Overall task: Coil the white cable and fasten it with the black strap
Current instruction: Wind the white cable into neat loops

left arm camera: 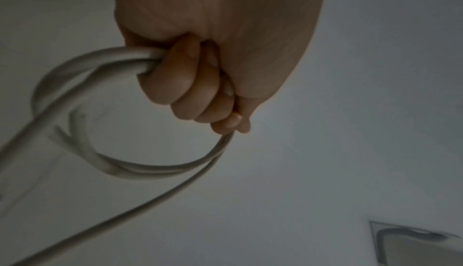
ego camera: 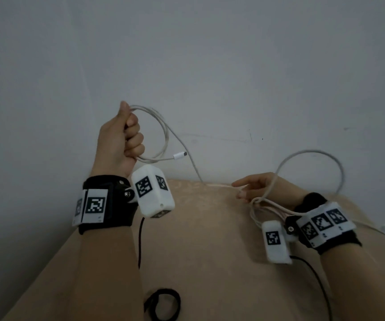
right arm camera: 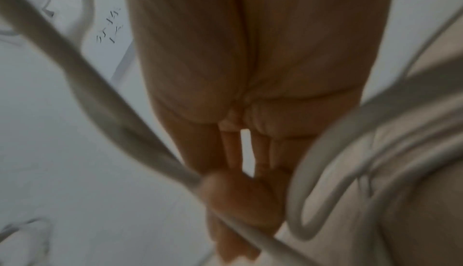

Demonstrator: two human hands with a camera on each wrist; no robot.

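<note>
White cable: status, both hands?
Left hand grips coiled loops of white cable. Right hand pinches the loose run. Black strap unused on the table. Nothing in the way.

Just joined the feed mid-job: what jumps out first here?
The raised left hand gripping a few loops of the white cable, its plug dangling beside the fist. Lower right, the right hand pinches the slack run, a loose loop arching above it. The black strap lies untouched on the beige surface, nearest the camera.

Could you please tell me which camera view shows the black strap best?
The head view: the black strap lies curled in a loop on the beige surface near the bottom edge, untouched by either hand. Neither wrist view shows it; both show only a hand and white cable.
</note>
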